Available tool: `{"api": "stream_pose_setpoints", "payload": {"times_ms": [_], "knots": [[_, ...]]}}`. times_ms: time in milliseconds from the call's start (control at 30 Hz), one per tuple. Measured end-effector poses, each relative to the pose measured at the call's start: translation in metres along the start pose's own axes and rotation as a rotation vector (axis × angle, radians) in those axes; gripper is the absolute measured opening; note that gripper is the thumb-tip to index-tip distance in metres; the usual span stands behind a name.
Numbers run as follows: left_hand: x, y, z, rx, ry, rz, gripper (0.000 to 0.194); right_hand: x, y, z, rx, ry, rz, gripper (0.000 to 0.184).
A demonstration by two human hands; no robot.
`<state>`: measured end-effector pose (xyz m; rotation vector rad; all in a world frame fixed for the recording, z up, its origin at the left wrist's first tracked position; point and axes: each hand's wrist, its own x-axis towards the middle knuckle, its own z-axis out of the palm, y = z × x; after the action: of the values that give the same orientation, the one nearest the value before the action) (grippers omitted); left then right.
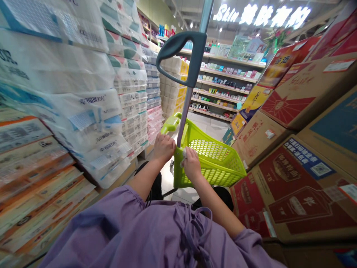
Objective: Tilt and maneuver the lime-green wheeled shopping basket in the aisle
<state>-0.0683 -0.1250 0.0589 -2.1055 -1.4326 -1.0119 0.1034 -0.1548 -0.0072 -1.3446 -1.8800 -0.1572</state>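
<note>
In front of me stands a lime-green shopping basket [216,169] with perforated sides, tilted in view. From its near end rises a grey metal pole [184,119] topped by a dark grey loop handle [192,57]. My left hand [164,148] is closed on the near end of the green basket handle [170,124], just left of the pole. Between the fingers of my right hand [192,163] is a crumpled white tissue [184,154], pressed against the basket's near rim. The fingertips of my left hand are partly hidden.
Plastic-wrapped paper packs [92,108] are stacked high on the left, with orange packs [50,190] below. Cardboard cartons [292,186] line the right side close to the basket. Stocked shelves [220,85] stand across the far end of the tiled aisle [200,121].
</note>
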Motion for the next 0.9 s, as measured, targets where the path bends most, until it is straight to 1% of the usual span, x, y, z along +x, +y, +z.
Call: {"api": "stream_pose_setpoints", "payload": {"times_ms": [67, 133, 167, 233, 300, 367, 467, 500, 567, 633, 733, 800, 900], "knots": [[-0.001, -0.005, -0.003, 0.031, -0.002, 0.026, 0.027, 0.004, -0.009, 0.005, 0.018, -0.030, -0.072, 0.059], [-0.003, -0.010, -0.005, 0.046, 0.000, 0.034, 0.027, 0.003, -0.003, 0.004, 0.026, -0.044, -0.067, 0.057], [-0.003, -0.011, -0.006, 0.045, 0.004, 0.027, 0.026, 0.001, 0.003, 0.003, 0.022, -0.040, -0.034, 0.054], [-0.003, -0.012, -0.004, 0.032, 0.014, 0.000, 0.026, -0.003, 0.016, 0.000, -0.003, -0.005, 0.075, 0.049], [-0.003, -0.012, -0.001, 0.022, 0.020, -0.036, 0.026, -0.003, 0.021, 0.001, -0.021, 0.011, 0.143, 0.046], [-0.001, -0.011, 0.003, 0.021, 0.023, -0.064, 0.026, 0.002, 0.015, 0.005, -0.005, -0.004, 0.116, 0.047], [0.000, -0.013, 0.006, 0.016, 0.021, -0.066, 0.026, 0.012, 0.003, 0.012, 0.046, -0.040, -0.001, 0.051], [0.001, -0.014, 0.006, 0.012, 0.019, -0.059, 0.026, 0.013, 0.003, 0.013, 0.062, -0.049, -0.025, 0.052], [0.001, -0.016, 0.006, 0.002, 0.011, -0.041, 0.026, 0.011, 0.014, 0.010, 0.081, -0.058, -0.032, 0.050], [0.002, -0.017, 0.005, -0.006, 0.002, -0.033, 0.027, 0.003, 0.032, 0.004, 0.073, -0.049, 0.006, 0.045], [0.005, -0.014, 0.006, 0.000, -0.005, -0.039, 0.027, -0.011, 0.056, -0.004, 0.028, 0.001, 0.091, 0.040], [0.007, -0.011, 0.006, 0.004, -0.005, -0.036, 0.026, -0.014, 0.060, -0.004, 0.003, 0.031, 0.144, 0.037], [0.006, -0.011, 0.005, -0.001, 0.006, -0.024, 0.024, -0.012, 0.049, 0.000, 0.003, 0.050, 0.182, 0.035]]}}
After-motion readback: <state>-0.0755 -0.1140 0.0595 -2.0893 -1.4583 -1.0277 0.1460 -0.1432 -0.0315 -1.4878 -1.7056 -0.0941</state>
